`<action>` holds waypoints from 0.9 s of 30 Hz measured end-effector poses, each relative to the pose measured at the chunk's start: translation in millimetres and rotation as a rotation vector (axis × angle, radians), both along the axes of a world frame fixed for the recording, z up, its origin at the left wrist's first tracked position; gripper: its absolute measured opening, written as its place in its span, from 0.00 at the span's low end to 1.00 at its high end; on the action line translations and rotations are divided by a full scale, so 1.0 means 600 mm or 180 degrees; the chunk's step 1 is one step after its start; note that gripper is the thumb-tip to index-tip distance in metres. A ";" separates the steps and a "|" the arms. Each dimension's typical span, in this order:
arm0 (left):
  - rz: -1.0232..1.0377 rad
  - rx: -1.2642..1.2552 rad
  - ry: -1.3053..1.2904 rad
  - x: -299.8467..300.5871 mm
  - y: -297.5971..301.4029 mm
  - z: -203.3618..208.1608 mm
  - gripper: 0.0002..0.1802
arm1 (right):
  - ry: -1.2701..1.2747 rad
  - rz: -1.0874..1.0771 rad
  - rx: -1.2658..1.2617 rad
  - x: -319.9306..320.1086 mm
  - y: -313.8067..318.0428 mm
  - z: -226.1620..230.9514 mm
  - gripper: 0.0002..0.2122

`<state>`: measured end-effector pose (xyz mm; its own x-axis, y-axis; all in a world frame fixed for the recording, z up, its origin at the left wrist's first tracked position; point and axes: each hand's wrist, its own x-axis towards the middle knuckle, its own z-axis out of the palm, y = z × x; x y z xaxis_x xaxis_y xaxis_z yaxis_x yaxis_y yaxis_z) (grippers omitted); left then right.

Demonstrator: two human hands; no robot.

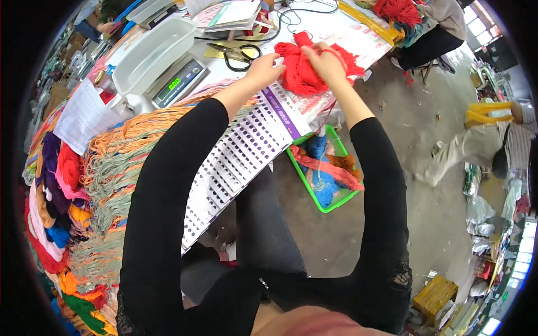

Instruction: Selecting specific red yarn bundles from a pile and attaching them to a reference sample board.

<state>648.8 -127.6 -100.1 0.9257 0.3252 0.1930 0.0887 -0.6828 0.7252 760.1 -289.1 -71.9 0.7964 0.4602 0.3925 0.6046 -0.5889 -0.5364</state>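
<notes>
A tangled skein of red yarn (300, 75) lies on the table's far side, between my two hands. My right hand (327, 64) is closed on its upper right part, with a red strand running across the back of the hand. At the skein's left edge, my left hand (265, 70) has its fingers curled together against the yarn. Black-handled scissors (238, 54) rest just beyond my left hand. Under my forearms spreads a white chart sheet (241, 151) with rows of dark dots and a purple band.
A scale (182, 81) bearing a clear plastic tub (154, 53) stands left. Orange and grey-green yarn (120, 162) covers the table's left side. Below the table edge sits a green basket (327, 208) of yarn skeins. Other people are at the back right and right.
</notes>
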 end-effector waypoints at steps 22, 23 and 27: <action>-0.2573 -0.4189 -0.2356 -0.218 -0.218 0.484 0.14 | 0.0827 0.0180 0.1511 0.084 -0.215 0.061 0.18; -0.2776 -0.4227 -0.2356 -0.245 -0.225 0.505 0.15 | 0.0859 0.0248 0.1685 0.062 -0.221 0.089 0.17; -0.3248 -0.3705 -0.2338 -0.346 -0.233 0.552 0.15 | 0.0907 0.0764 0.2353 -0.030 -0.251 0.207 0.13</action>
